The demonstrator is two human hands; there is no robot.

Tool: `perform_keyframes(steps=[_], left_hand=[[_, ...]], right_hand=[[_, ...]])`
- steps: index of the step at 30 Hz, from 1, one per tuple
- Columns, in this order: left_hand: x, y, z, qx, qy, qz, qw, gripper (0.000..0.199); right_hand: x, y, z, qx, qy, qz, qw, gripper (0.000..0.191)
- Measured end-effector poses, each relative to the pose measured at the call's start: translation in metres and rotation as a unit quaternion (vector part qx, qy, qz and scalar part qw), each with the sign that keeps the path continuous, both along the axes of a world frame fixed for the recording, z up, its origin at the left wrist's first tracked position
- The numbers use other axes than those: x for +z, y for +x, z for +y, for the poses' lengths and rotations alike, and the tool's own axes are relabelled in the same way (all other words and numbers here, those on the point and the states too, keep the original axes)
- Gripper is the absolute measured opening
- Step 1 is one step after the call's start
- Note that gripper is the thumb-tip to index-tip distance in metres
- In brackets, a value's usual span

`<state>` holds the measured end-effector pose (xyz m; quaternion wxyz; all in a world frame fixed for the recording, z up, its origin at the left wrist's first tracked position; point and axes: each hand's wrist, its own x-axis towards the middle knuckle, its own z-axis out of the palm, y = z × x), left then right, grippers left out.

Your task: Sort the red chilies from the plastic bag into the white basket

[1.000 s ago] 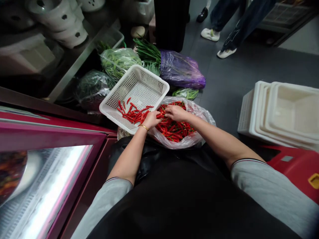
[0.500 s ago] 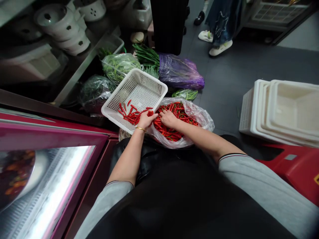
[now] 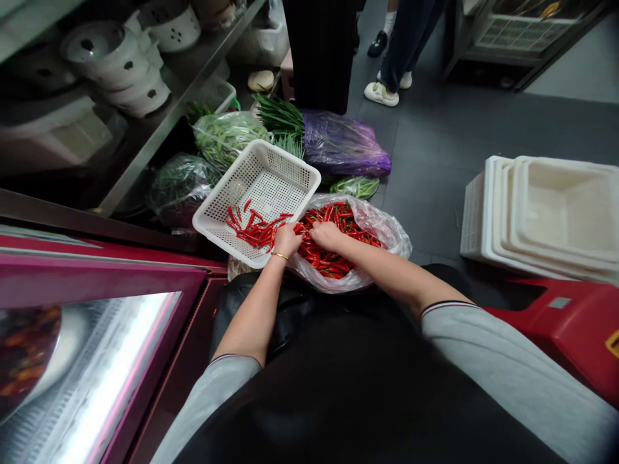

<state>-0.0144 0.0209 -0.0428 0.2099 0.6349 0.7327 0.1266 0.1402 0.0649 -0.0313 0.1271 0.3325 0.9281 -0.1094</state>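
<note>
A clear plastic bag [image 3: 394,232] full of red chilies [image 3: 345,222], some with green stems, stands open in front of me. To its left, a white perforated basket [image 3: 290,169] is tilted, with a small heap of red chilies [image 3: 254,231] in its near end. Over the basket's right rim, my left hand [image 3: 287,240], with a gold bracelet at the wrist, is closed around red chilies that show at its fingertips. My right hand [image 3: 327,236] is at the left side of the bag, fingers curled at the chilies close to the left hand; its fingertips are partly hidden.
Bagged green vegetables [image 3: 232,135] and a purple bag [image 3: 343,145] of greens lie beyond the basket. Stacked white bins [image 3: 556,219] and a red plastic object [image 3: 570,328] stand right. A lit display case [image 3: 120,348] and a shelf of pots [image 3: 120,64] are left. People's legs [image 3: 409,45] are ahead.
My left hand has turned and closed more tightly near the basket rim. My right hand's fingers are more curled. The person ahead has stepped to the left.
</note>
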Motion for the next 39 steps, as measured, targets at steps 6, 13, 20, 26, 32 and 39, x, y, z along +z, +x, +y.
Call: perform_keyframes(steps=[6,13,20,26,32,39], left_hand=[[0.002,0.004,0.000,-0.076,-0.050,0.070,0.993,0.031],[-0.012,0.011,0.001,-0.110,-0.084,0.044,0.989,0.032],[-0.005,0.014,0.005,-0.069,0.009,-0.315,0.946,0.026],[-0.006,0.001,0.001,-0.014,0.000,-0.322,0.947,0.023],[-0.010,0.008,-0.009,-0.126,-0.034,-0.085,0.988,0.010],[-0.014,0.035,-0.014,-0.206,-0.069,0.046,0.975,0.019]], right_hand=[[-0.015,-0.010,0.003,0.023,-0.008,-0.037,0.999,0.039],[0.008,0.014,0.010,-0.003,-0.035,-0.022,0.999,0.035],[0.033,0.046,0.029,0.025,-0.186,0.200,0.962,0.037],[0.027,0.054,0.005,-0.015,-0.132,0.051,0.990,0.030],[0.013,0.020,-0.023,-0.015,-0.058,-0.103,0.993,0.025],[0.023,0.037,-0.002,-0.118,-0.150,-0.007,0.982,0.029]])
